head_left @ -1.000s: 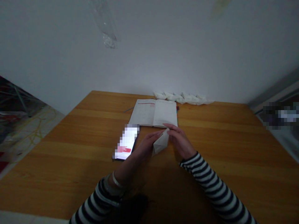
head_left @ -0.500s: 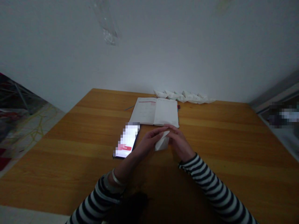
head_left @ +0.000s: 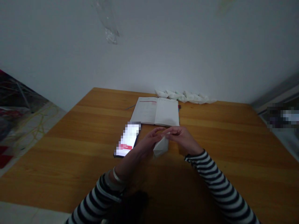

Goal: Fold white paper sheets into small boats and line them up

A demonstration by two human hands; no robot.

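Note:
Between my hands is a small folded piece of white paper (head_left: 161,147), held up in front of the open notebook. My left hand (head_left: 149,141) grips its left side, fingers closed around it. With thumb and fingers, my right hand (head_left: 183,138) pinches the paper's upper right corner. The two hands' fingertips meet above the paper and hide its top edge. An open notebook (head_left: 167,112) lies flat just beyond my hands. To the left of my left hand rests a phone (head_left: 128,138) with its screen lit.
A row of folded white paper pieces (head_left: 187,95) lies along the back edge of the wooden table (head_left: 233,149), against the wall (head_left: 149,46). A clear plastic piece (head_left: 111,35) hangs on the wall. Clutter (head_left: 14,102) stands on the floor at left.
My right hand has shifted slightly right and turned, now pinching the paper's upper corner. The paper has tilted and shows more of its face below my fingers. My left hand stays nearly in place.

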